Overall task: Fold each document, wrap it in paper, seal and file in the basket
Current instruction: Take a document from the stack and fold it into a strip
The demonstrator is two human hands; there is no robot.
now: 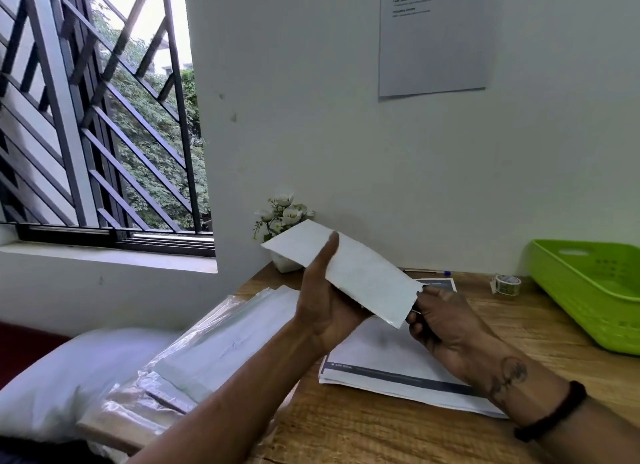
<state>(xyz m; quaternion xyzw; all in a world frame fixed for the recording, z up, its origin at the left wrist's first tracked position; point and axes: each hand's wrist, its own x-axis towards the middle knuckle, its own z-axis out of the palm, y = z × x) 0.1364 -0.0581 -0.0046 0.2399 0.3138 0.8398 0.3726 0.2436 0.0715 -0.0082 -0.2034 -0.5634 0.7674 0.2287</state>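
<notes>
A folded white paper packet (356, 273) is held up in the air above the wooden desk (346, 429). My left hand (325, 307) grips its long lower edge from beneath, thumb lying across its face. My right hand (440, 321) pinches its near right end. Under my hands lies a stack of printed documents (391, 366) flat on the desk. A green plastic basket (588, 294) stands at the right edge of the desk. A roll of clear tape (507, 284) lies near the wall between the basket and the documents.
A pile of paper sheets in clear plastic wrap (214, 352) lies on the desk's left side. A small white flower pot (282, 228) stands against the wall, partly behind the packet. A pen (429, 272) lies by the wall. A barred window (104, 117) is at left.
</notes>
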